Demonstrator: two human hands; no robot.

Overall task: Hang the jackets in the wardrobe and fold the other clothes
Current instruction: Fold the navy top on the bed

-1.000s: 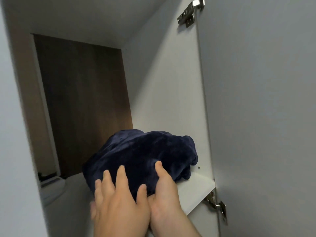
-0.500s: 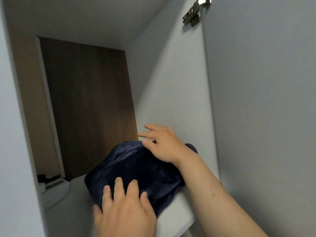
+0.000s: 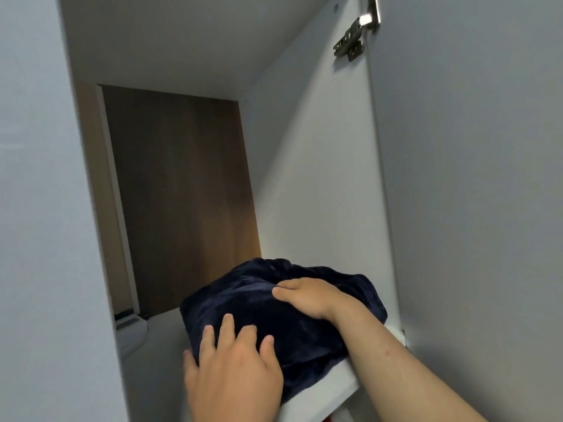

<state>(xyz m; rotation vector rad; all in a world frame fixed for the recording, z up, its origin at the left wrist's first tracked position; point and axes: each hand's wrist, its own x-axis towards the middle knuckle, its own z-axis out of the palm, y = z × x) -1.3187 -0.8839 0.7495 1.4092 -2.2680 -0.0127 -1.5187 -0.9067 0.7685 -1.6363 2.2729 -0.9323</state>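
A folded dark navy plush garment [image 3: 262,303] lies on the white upper shelf [image 3: 323,388] of the wardrobe. My left hand [image 3: 234,373] presses flat against its near front side, fingers spread and straight. My right hand [image 3: 307,296] rests on top of the bundle, palm down with the fingers laid over the fabric. Neither hand grips the cloth.
The wardrobe's white side wall [image 3: 320,178] and open door [image 3: 472,208] with a metal hinge [image 3: 353,41] stand on the right. A brown back panel [image 3: 182,202] closes the compartment. A pale folded item [image 3: 131,333] lies at the shelf's far left. Another panel [image 3: 39,208] borders the left.
My right hand has come down from near the side wall and settled on top of the garment. The bundle sits a little farther in on the shelf; my left hand keeps pressing its front.
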